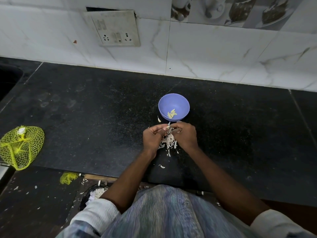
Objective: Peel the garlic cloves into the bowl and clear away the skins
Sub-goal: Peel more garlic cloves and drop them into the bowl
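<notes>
The person is in the middle of the peeling step. Both hands meet over the dark counter (85, 103), and a garlic clove (167, 125) is pinched between them: the left hand (153, 137) holds it with curled fingers and thumb, while the right hand (184, 134) has its fingertips curled in at the clove's other end, apparently picking at the skin. How much skin remains on the clove is too small to tell.

Directly below the grip, between the two wrists, lies the pile of skins (169, 141), with a few stray flakes trailing toward the person. Just beyond the grip, away from the body, stands the blue bowl (174, 100) with a few peeled cloves (172, 113) at its bottom. A single piece, clove or skin, lies on the counter just beside the bowl, to the left of the grip. Well off to the left of the grip sits a yellow net bag (20, 146).

The next move likely calls for stripping the last skin so it falls onto the pile, then a short reach forward to drop the bare clove into the bowl. Clearing the skins has not yet begun.
</notes>
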